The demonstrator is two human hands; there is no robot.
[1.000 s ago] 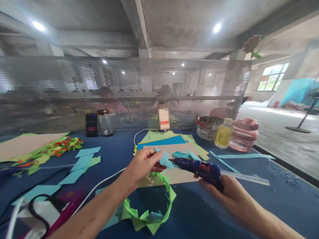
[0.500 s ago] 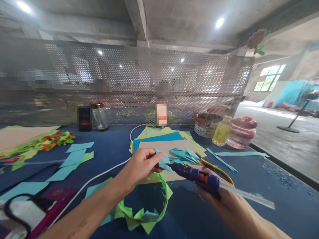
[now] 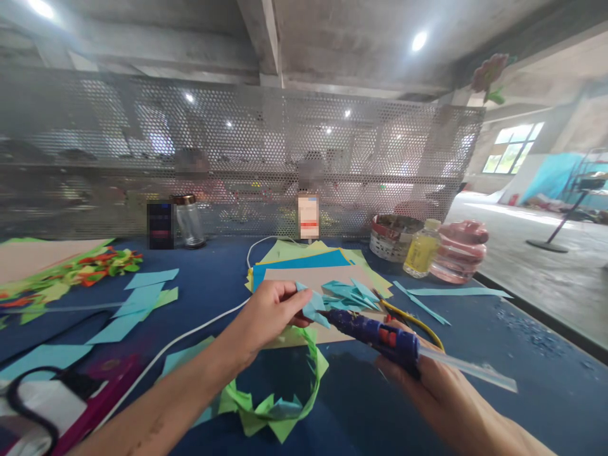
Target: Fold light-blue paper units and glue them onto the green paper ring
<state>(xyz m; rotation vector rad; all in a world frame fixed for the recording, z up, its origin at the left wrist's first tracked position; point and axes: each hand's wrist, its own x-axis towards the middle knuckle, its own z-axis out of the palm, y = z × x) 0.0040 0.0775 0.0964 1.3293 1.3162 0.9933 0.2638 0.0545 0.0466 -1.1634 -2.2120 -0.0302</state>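
Observation:
My left hand pinches a small folded teal paper piece above the blue table. My right hand grips a dark blue glue gun with a clear glue stick jutting from its back. The gun's nozzle touches the teal piece. Below both hands lies a green paper ring with zigzag points, with teal bits stuck on it. A heap of cut teal paper pieces rests on a tan sheet just beyond the nozzle.
Stacked coloured paper sheets lie mid-table, with teal strips and colourful scraps to the left. Scissors sit at the near left. A white cable crosses the table. A jar, yellow bottle, basket and pink container stand by the mesh screen.
The view tilted and shifted slightly. The glue gun dropped a little and its nozzle stayed against the teal piece; my left hand kept its pinch.

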